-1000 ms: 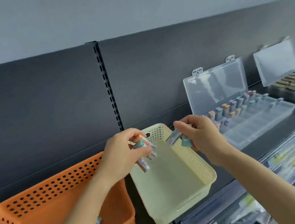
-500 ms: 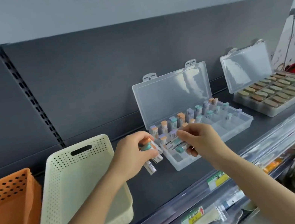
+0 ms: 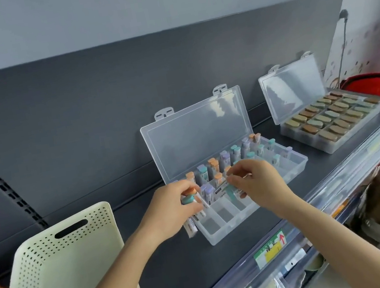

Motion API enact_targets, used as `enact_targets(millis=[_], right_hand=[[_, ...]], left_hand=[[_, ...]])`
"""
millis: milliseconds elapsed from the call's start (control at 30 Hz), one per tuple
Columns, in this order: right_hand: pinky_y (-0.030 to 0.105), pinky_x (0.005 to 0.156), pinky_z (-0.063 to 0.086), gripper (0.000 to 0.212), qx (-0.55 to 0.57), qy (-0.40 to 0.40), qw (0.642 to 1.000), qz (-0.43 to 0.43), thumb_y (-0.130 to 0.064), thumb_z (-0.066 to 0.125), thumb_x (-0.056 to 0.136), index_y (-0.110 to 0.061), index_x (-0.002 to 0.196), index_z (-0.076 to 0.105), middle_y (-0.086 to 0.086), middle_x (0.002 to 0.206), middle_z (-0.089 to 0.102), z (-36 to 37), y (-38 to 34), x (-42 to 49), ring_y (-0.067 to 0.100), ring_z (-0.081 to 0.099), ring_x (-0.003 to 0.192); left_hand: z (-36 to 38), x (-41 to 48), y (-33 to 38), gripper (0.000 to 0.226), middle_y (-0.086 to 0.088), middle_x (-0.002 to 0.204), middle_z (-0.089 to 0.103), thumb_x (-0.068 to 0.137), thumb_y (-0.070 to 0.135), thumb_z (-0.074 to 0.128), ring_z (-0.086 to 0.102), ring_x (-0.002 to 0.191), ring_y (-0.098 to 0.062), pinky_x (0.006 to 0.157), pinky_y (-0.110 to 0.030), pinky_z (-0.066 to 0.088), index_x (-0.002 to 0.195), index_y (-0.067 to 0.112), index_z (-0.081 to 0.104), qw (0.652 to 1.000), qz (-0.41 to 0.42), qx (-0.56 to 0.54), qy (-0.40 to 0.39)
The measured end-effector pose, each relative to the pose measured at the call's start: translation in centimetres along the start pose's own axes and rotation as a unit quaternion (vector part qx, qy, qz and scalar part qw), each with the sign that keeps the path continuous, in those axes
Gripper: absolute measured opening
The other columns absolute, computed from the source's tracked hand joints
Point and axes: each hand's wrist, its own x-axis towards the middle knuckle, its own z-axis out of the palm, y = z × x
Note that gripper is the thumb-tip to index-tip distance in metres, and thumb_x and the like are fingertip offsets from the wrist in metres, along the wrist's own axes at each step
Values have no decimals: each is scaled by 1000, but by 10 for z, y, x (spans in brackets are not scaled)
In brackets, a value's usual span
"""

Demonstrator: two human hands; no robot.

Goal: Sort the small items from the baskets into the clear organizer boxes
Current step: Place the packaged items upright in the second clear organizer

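Two hands were over the near organizer box (image 3: 228,235). Your left hand (image 3: 173,212) gripped a bundle of capped tubes (image 3: 191,217) at the box's left edge. Your right hand (image 3: 256,182) pinched one teal-capped tube (image 3: 230,190) above its middle row. Print on the tubes was too small to read. The shelf tag (image 3: 270,247) in front of the box bore a red arrow. The box's front compartments (image 3: 224,214) lay open.

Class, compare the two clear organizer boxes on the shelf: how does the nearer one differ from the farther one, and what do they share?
The nearer box holds upright capped tubes; the farther box holds flat oval pieces. The nearer box has empty front compartments; the farther box looks full. The left hand and right hand are at the nearer box, none at the farther. Both are clear and stand open.
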Motion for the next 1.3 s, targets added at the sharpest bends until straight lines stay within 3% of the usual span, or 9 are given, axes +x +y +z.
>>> enact_targets(millis=[167,267,467,533,633,767,967,1167,1300], right_hand=[[20,61,57,5,-89,-30,995,-40,-21,64,89,-16,90,65,-5,76,64,0,13,17,10,63,60],[21,66,56,10,-133,-72,986,-77,-22,63,90,-13,93,66,1,82,67,6,19,28,13,64,66],[30,69,56,14,-231,-193,935,-186,-25,60,91,-12,90,64,3,84,66,21,32,47,18,61,71],[36,68,56,14,-274,-226,909,-218,-24,56,91,-12,87,61,5,83,65,26,33,53,21,61,70],[32,60,51,14,-304,-266,876,-263,-20,51,93,-11,84,56,6,84,62,29,33,61,22,58,69],[27,61,48,13,-300,-278,852,-326,-19,50,94,-10,93,60,7,94,58,28,37,68,20,52,69],[26,70,50,19,-227,-307,862,-333,-24,59,90,-11,103,64,5,98,60,21,43,76,19,55,74],[18,59,40,18,-139,-271,906,-295,-17,65,86,-5,73,64,3,73,61,1,49,88,15,53,66],[22,66,48,15,-139,-290,905,-279,-16,67,85,-4,79,70,3,77,67,-15,52,95,11,54,68]], left_hand=[[11,7,-6,23,9,98,62,85,19,66,59,80,-5,66,-17,48,107,27,66,999,-16,25,-15],[15,10,-10,24,13,102,61,88,18,63,57,84,-2,66,-13,45,109,29,66,999,-35,32,-12],[28,10,-9,28,14,114,63,90,19,60,59,94,-3,75,-16,50,115,32,65,995,-97,33,14],[30,9,-5,29,16,112,62,90,20,60,58,90,-1,67,-9,43,116,33,64,991,-119,38,38],[33,6,2,28,23,100,60,89,21,62,55,80,8,59,-7,38,114,34,65,985,-152,33,73],[43,2,10,19,30,88,55,87,22,65,59,78,3,61,-15,47,104,30,64,976,-197,28,90],[55,0,18,16,17,93,62,86,24,65,59,73,-3,59,-14,44,101,29,61,968,-226,37,101],[55,4,24,17,16,100,63,88,20,64,61,84,-3,69,-18,51,104,26,64,970,-224,39,91],[57,7,25,15,14,101,64,88,18,63,61,86,-5,75,-23,53,100,26,65,972,-215,46,79]])
